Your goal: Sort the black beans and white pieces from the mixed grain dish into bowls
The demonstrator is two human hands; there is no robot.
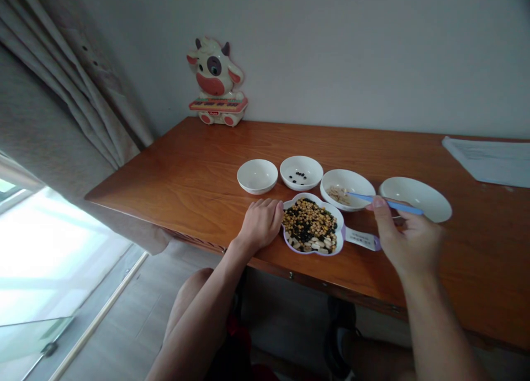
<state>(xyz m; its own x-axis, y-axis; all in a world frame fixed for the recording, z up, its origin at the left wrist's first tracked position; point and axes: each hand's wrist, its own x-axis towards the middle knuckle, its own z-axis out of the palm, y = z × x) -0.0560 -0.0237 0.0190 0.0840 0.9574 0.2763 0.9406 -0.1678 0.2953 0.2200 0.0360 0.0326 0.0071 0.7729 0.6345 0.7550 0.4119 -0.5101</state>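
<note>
My left hand [261, 222] rests on the table with its fingers curled together, closed at the left rim of a white and purple flower-shaped dish [343, 233] with a handle. Mixed yellow and black beans [310, 221] fill this dish, with pale pieces near its front edge. My right hand [408, 240] is closed on a slim light-blue stick-like tool [366, 197]. The tool's far tip is inside a white bowl [356, 178], at some pale pieces [338, 194]. Whether the tool is one stick or tweezers, I cannot tell.
Left of that bowl stand a white bowl [312, 163] with several black beans and another white bowl [257, 176]. A fourth bowl [430, 196] is partly behind my right hand. A cow toy [216, 83] stands at the back; papers [492, 163] lie at right.
</note>
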